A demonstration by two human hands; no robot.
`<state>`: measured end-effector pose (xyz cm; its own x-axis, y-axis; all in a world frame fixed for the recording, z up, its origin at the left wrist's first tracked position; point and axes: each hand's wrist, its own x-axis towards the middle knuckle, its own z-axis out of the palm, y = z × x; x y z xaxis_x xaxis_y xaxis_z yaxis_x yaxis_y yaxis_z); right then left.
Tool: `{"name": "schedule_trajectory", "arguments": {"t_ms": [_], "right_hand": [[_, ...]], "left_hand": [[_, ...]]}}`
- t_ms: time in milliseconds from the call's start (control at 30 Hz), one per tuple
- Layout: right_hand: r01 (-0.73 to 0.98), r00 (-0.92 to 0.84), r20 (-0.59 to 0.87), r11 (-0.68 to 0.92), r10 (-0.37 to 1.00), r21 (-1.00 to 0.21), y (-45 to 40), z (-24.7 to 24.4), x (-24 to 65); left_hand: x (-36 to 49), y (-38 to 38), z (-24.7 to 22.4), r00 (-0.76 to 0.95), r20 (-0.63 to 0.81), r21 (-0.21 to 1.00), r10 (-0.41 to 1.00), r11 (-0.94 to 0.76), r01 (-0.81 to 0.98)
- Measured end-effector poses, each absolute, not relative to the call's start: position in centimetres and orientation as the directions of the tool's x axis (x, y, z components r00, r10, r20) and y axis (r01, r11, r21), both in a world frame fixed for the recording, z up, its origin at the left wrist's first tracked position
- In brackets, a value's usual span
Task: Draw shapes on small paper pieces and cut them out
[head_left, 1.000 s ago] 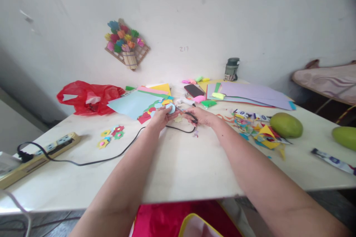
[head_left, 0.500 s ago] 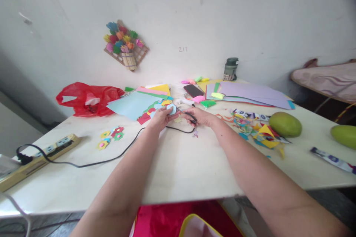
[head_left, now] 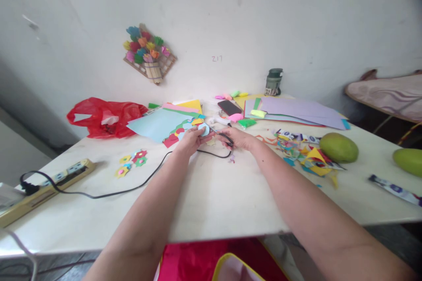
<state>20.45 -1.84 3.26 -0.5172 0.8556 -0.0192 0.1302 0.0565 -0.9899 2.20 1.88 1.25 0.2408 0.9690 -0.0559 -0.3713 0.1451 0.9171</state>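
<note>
Between the thumb and fingers of my left hand (head_left: 192,139) is a small light-blue paper piece (head_left: 205,130). My right hand (head_left: 240,138) grips a pair of scissors (head_left: 227,139) by its dark handles, and the blades point left at the paper's edge. Whether the blades touch the paper is too small to tell. Just beyond my left hand lie coloured paper cut-outs (head_left: 180,131) on a light-blue sheet (head_left: 153,125). Several small paper flowers (head_left: 140,158) rest on the table to the left. A black cable (head_left: 132,191) runs beneath both hands.
Paper scraps (head_left: 313,160) and a green mango (head_left: 339,147) lie to the right, with a glue tube (head_left: 395,189) nearer the edge. Behind are a phone (head_left: 229,107), purple sheets (head_left: 296,109) and a bottle (head_left: 273,82). Leftward sit a red bag (head_left: 95,114) and a power strip (head_left: 66,180).
The light-blue paper has turned or shifted very slightly in my left hand. Both arms stay in nearly the same place, and the things on the table have not moved.
</note>
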Motion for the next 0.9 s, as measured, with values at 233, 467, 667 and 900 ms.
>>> {"name": "schedule_trajectory", "arguments": {"t_ms": [233,467,667,900], "right_hand": [[0.173,-0.512,-0.027,0.073,0.859,-0.982,-1.75,3.30,20.45],[0.157,-0.517,-0.028,0.062,0.856,-0.986,-1.47,3.09,20.47],[0.162,-0.502,-0.043,0.045,0.864,-0.986,-1.66,3.30,20.33],[0.200,-0.484,-0.065,0.038,0.873,-0.979,-1.61,3.18,20.32]], "left_hand": [[2.11,1.84,1.36,0.219,-0.052,0.906,0.974,0.138,-0.400],[2.10,1.87,1.38,0.202,-0.068,0.901,0.977,0.147,-0.407],[2.07,1.89,1.34,0.196,-0.062,0.901,0.979,0.139,-0.411],[2.07,1.93,1.30,0.192,-0.061,0.906,0.979,0.135,-0.402]]}}
